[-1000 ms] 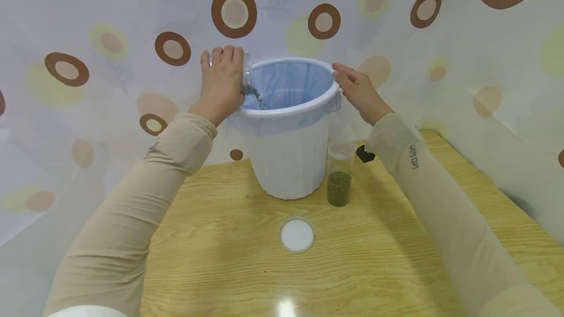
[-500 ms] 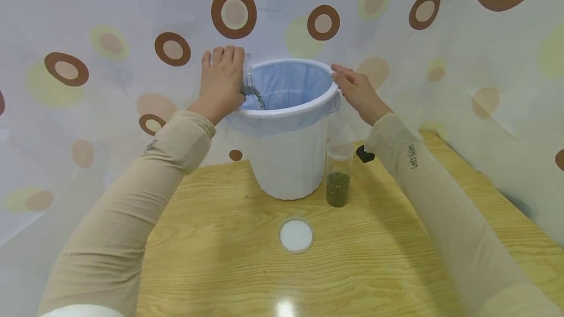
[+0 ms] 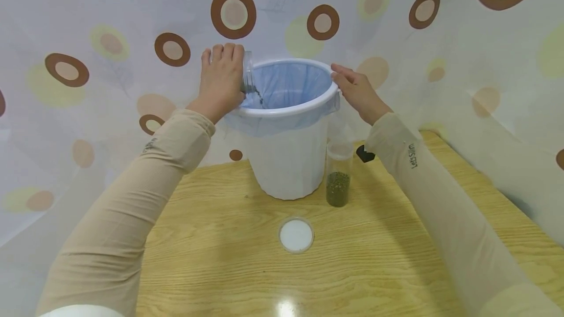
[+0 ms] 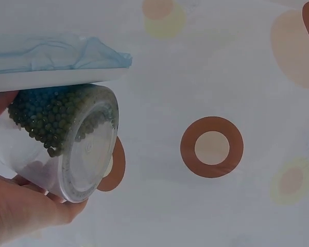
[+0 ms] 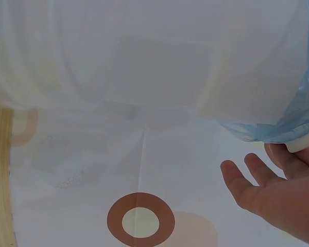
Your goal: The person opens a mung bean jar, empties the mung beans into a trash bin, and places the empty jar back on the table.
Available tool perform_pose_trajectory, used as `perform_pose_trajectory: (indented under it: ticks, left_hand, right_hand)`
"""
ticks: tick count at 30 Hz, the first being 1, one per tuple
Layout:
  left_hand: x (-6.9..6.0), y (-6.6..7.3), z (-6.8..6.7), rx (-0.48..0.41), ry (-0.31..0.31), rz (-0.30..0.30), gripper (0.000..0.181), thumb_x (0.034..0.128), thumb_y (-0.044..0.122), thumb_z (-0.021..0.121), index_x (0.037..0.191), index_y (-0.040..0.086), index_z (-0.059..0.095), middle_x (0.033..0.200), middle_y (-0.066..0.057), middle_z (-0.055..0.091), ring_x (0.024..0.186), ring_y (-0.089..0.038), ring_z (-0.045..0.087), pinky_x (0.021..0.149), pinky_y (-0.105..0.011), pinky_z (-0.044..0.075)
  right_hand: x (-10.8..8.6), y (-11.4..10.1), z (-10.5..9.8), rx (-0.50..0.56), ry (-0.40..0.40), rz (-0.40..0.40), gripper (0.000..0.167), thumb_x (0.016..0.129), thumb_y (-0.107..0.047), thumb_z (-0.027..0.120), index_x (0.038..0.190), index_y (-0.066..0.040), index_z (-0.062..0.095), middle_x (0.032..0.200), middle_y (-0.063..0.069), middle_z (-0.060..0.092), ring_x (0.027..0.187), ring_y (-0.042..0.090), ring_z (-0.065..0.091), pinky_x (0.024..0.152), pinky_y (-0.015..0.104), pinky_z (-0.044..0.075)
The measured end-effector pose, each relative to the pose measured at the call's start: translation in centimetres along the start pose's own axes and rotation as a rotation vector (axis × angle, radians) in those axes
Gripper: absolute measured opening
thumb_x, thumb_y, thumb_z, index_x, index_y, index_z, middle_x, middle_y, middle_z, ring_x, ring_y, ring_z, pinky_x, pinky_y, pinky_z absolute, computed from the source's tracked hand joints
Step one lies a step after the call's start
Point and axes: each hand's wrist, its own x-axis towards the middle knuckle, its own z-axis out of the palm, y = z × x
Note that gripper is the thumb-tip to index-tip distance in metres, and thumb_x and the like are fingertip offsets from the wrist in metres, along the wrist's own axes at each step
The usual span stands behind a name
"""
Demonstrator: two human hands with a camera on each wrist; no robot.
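Beans [image 3: 261, 101] are falling thinner into the bin [image 3: 286, 160], the pour seemingly slowing, left hand [image 3: 222, 79] gripping the jar [image 3: 248, 72], right hand [image 3: 359, 92] pinching the bin's rim [image 3: 282, 111].

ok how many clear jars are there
2. The tipped jar is in the left hand, its mouth over the white bin; the upright jar stands on the table, beside the bin in the head view. Any behind the bin would be hidden.

I am holding both arms [image 3: 132, 199] stretched forward, my left hand [image 3: 222, 76] gripping and my right hand [image 3: 360, 93] pinching.
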Motion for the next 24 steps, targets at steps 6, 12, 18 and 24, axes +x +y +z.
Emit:
perform_pose_trajectory:
  ticks: [6,12,18,24]
  left_hand:
    - [-0.02,-0.12,-0.18,0.011,-0.008,-0.009,0.075,0.0767,0.014,0.075,0.135,-0.001,0.030,0.137,-0.021,0.036,0.132,-0.037,0.025,0.113,-0.052,0.011]
    - [-0.04,-0.16,-0.19,0.012,-0.004,-0.006,0.076,0.0764,0.014,0.076,0.135,0.000,0.030,0.136,-0.020,0.036,0.131,-0.037,0.026,0.113,-0.052,0.011]
    - [0.01,-0.08,-0.15,0.012,0.012,0.006,0.075,0.0758,0.013,0.076,0.134,-0.001,0.031,0.136,-0.020,0.037,0.131,-0.037,0.027,0.113,-0.051,0.012]
    - [0.03,0.00,-0.08,0.013,0.022,0.010,0.075,0.0760,0.012,0.075,0.135,0.000,0.031,0.136,-0.020,0.037,0.131,-0.037,0.027,0.113,-0.050,0.012]
  right_hand:
    - [-0.04,0.04,0.02,0.001,0.000,0.002,0.058,0.102,-0.042,0.038,0.153,-0.017,0.025,0.159,-0.003,0.021,0.146,0.017,0.016,0.115,0.040,0.021]
    - [-0.05,0.03,0.06,0.003,0.001,-0.003,0.058,0.102,-0.042,0.038,0.153,-0.017,0.026,0.159,-0.003,0.021,0.146,0.017,0.017,0.115,0.041,0.021]
    - [-0.15,0.03,0.13,0.005,0.002,-0.005,0.057,0.102,-0.041,0.038,0.153,-0.018,0.026,0.158,-0.003,0.022,0.145,0.017,0.017,0.115,0.040,0.022]
    - [-0.17,-0.05,0.13,0.014,0.005,-0.015,0.057,0.102,-0.040,0.038,0.153,-0.016,0.027,0.158,-0.002,0.022,0.145,0.017,0.018,0.115,0.039,0.021]
